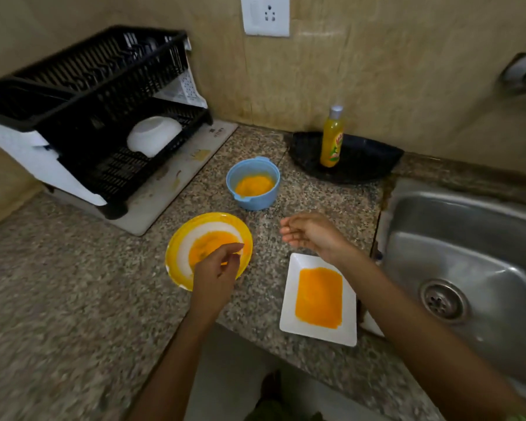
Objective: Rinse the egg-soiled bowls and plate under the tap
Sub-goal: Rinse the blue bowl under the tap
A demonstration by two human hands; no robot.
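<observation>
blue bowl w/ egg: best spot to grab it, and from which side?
Probably the blue bowl is best taken by its upper wall and rim from the right, the sink side, where the right hand hovers open. It stands upright with egg pooled inside, so keep the grip level. Its small rim tabs look too short to hold.

— What colours are the dishes?
— A yellow-rimmed bowl (176,238), a pale blue bowl (257,203), a white plate (289,317); all smeared orange-yellow.
— The counter (58,299)?
— Speckled grey-brown. The rack (82,86) is black.
</observation>
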